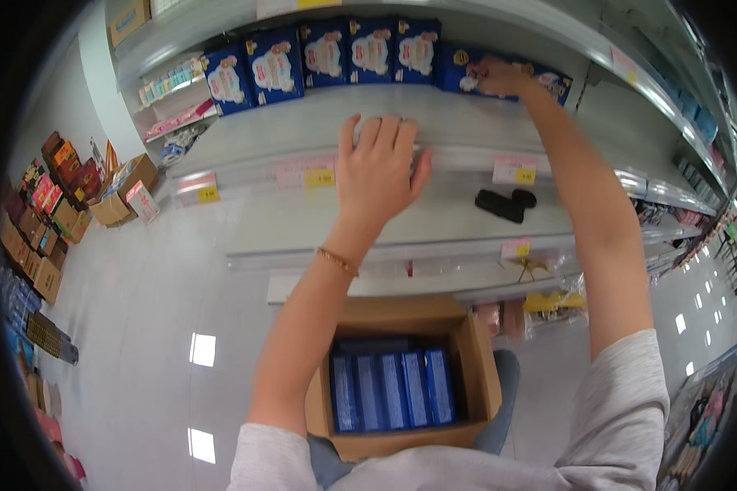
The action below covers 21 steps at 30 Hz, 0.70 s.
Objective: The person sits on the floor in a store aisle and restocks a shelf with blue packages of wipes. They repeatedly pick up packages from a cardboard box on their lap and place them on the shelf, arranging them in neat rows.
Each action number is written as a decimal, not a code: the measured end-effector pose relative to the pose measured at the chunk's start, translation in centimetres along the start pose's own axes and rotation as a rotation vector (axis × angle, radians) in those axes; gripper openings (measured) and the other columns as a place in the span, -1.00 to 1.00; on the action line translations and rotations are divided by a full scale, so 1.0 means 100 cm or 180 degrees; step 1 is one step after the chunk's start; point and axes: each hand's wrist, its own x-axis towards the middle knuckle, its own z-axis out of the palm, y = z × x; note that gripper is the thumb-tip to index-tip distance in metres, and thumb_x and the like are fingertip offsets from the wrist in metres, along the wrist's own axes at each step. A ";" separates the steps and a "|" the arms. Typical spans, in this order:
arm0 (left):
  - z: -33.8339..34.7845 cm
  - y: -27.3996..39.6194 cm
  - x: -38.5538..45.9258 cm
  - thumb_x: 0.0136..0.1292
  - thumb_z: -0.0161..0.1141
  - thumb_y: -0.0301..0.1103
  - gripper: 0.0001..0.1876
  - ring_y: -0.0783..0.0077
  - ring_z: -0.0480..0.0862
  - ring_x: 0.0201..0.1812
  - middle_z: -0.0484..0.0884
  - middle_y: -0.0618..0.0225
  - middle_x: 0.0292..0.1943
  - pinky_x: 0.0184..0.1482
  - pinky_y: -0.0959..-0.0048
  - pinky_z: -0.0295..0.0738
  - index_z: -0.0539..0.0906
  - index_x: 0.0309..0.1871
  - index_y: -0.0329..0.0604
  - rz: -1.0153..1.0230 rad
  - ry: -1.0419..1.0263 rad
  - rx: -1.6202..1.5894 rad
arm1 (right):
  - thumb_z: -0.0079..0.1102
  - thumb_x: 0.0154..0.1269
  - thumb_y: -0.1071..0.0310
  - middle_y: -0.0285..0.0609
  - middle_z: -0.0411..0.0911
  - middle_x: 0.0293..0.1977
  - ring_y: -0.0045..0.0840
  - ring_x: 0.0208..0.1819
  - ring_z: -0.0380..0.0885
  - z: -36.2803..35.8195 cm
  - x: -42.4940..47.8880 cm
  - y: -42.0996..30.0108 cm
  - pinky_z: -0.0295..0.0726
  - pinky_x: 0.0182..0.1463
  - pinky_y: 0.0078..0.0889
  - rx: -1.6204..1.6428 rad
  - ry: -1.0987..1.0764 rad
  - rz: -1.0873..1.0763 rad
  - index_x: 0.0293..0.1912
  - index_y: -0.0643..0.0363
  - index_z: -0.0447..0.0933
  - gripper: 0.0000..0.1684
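My left hand (378,162) is over the front edge of the upper shelf (344,123), palm down, fingers spread and holding nothing. A gold-coloured bracelet (338,262) circles that wrist. At the back right of the same shelf, my right hand (502,78) touches blue packages (456,66) that lie lower than the others; its blurred fingers hide part of their fronts. To their left, several blue printed packages (371,52) stand upright in a row. Below my arms, an open cardboard box (482,374) holds several blue packages (393,390), narrow sides up.
A black object (505,204) rests on the lower shelf (344,224). Price tags (514,170) line the shelf edges. Cardboard cartons (123,190) and stacked goods stand on the tiled floor (159,294) at left. Another shelf (626,67) overhangs the upper right.
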 end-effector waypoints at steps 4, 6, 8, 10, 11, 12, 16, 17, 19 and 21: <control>-0.004 -0.004 0.004 0.22 0.29 -0.20 -0.64 0.20 0.59 0.02 0.65 0.30 -0.02 0.33 0.07 0.27 0.61 0.05 -0.10 0.0159 0.0213 -0.0094 | 0.27 0.28 0.12 -0.06 0.59 0.14 -0.22 0.14 0.58 -0.038 -0.066 -0.058 0.46 0.32 -0.29 0.0630 0.0499 -0.0308 0.21 0.19 0.54 -0.43; -0.006 -0.003 0.003 0.21 0.30 -0.23 -0.63 0.18 0.59 0.03 0.65 0.30 -0.02 0.32 0.08 0.29 0.61 0.06 -0.09 0.0165 0.0535 -0.0364 | 0.26 0.18 0.37 0.03 0.62 0.06 -0.13 0.14 0.57 -0.050 -0.150 -0.118 0.52 0.23 -0.14 0.1149 0.2133 -0.0713 0.11 0.24 0.57 -0.53; -0.019 0.002 -0.019 0.19 0.31 -0.26 -0.62 0.16 0.59 0.04 0.65 0.28 -0.01 0.29 0.09 0.32 0.60 0.08 -0.09 0.0122 0.0513 -0.0633 | 0.25 0.29 0.33 -0.10 0.63 0.03 -0.29 0.11 0.59 -0.034 -0.222 -0.160 0.50 0.25 -0.28 0.1865 0.1977 -0.0438 0.14 0.23 0.56 -0.57; -0.038 0.026 -0.052 0.19 0.30 -0.30 -0.61 0.13 0.59 0.06 0.64 0.24 0.01 0.24 0.10 0.38 0.59 0.10 -0.10 0.0031 0.0135 -0.1065 | 0.22 0.34 0.40 -0.19 0.65 -0.03 -0.42 0.07 0.60 -0.010 -0.295 -0.187 0.51 0.21 -0.36 0.2566 0.2028 -0.0547 0.12 0.24 0.57 -0.63; -0.048 0.037 -0.074 0.19 0.29 -0.32 -0.61 0.11 0.59 0.07 0.63 0.21 0.02 0.21 0.11 0.41 0.59 0.11 -0.11 -0.0085 -0.0563 -0.1276 | 0.20 0.36 0.41 -0.19 0.65 -0.03 -0.45 0.07 0.59 0.009 -0.327 -0.198 0.52 0.20 -0.35 0.2796 0.1478 -0.0352 0.14 0.22 0.56 -0.63; -0.060 0.049 -0.098 0.19 0.29 -0.33 -0.60 0.08 0.58 0.08 0.63 0.18 0.03 0.18 0.12 0.43 0.58 0.11 -0.12 -0.0183 -0.1223 -0.1480 | 0.18 0.38 0.41 -0.19 0.64 -0.04 -0.47 0.07 0.59 0.029 -0.355 -0.208 0.53 0.20 -0.34 0.2986 0.0956 -0.0179 0.16 0.21 0.56 -0.63; -0.085 0.087 -0.188 0.20 0.29 -0.35 -0.56 0.00 0.56 0.15 0.59 0.08 0.08 0.16 0.14 0.49 0.55 0.16 -0.21 -0.0358 -0.2926 -0.2023 | 0.27 0.28 0.41 0.02 0.50 0.17 -0.21 0.17 0.57 0.135 -0.422 -0.233 0.56 0.22 -0.23 0.3624 -0.0800 0.0058 0.32 0.19 0.37 -0.37; -0.088 0.095 -0.210 0.21 0.30 -0.33 -0.51 -0.01 0.55 0.19 0.58 0.06 0.13 0.20 0.14 0.48 0.53 0.21 -0.23 -0.0332 -0.3164 -0.2063 | 0.32 0.25 0.34 0.03 0.47 0.23 -0.09 0.26 0.49 0.160 -0.435 -0.238 0.53 0.27 -0.15 0.3085 -0.0663 -0.0039 0.33 0.19 0.35 -0.33; -0.096 0.107 -0.252 0.20 0.34 -0.28 -0.36 -0.01 0.49 0.31 0.51 0.02 0.27 0.29 0.14 0.44 0.44 0.35 -0.23 -0.0507 -0.3218 -0.2168 | 0.38 0.23 0.24 0.16 0.39 0.30 0.00 0.34 0.40 0.179 -0.452 -0.256 0.52 0.29 -0.10 0.2177 -0.0815 0.0147 0.43 0.17 0.22 -0.15; -0.101 0.112 -0.273 0.19 0.37 -0.25 -0.27 0.01 0.40 0.40 0.40 0.02 0.39 0.35 0.12 0.41 0.38 0.42 -0.21 -0.0379 -0.3633 -0.1917 | 0.42 0.20 0.16 0.21 0.38 0.32 0.03 0.32 0.43 0.189 -0.463 -0.271 0.53 0.28 -0.09 0.1514 -0.1173 0.0467 0.50 0.15 0.09 0.01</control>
